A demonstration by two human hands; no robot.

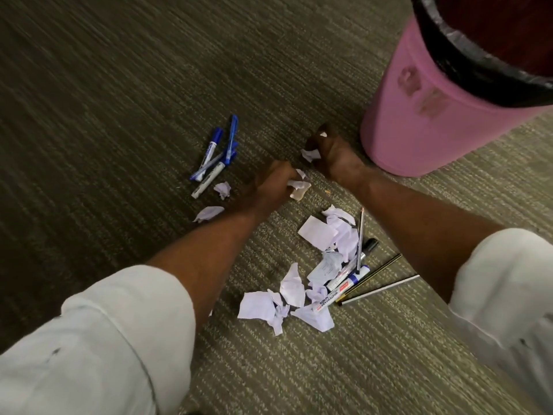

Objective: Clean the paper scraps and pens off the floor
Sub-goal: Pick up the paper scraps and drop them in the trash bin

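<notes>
- Two white sleeves frame the bottom of the view, rolled up on bare forearms that reach forward over the carpeted floor.
- Between the forearms lies the main heap of paper scraps, torn and crumpled white pieces lying on and against one another.
- Several pens rest on the right side of that heap: markers partly over the paper, with two thin pencils just beside them on the carpet.
- Beyond the heap, the left hand has its fingers curled tight around a wad of scraps that pokes out on its right.
- Just past it, the right hand pinches a crumpled scrap in bent fingers, low over the carpet; motion blur hides the finer detail.
- Left of the hands, two loose scraps lie near a crossed cluster of blue pens.
- Farthest right stands a pink bin with a black liner, close to the right hand.
</notes>
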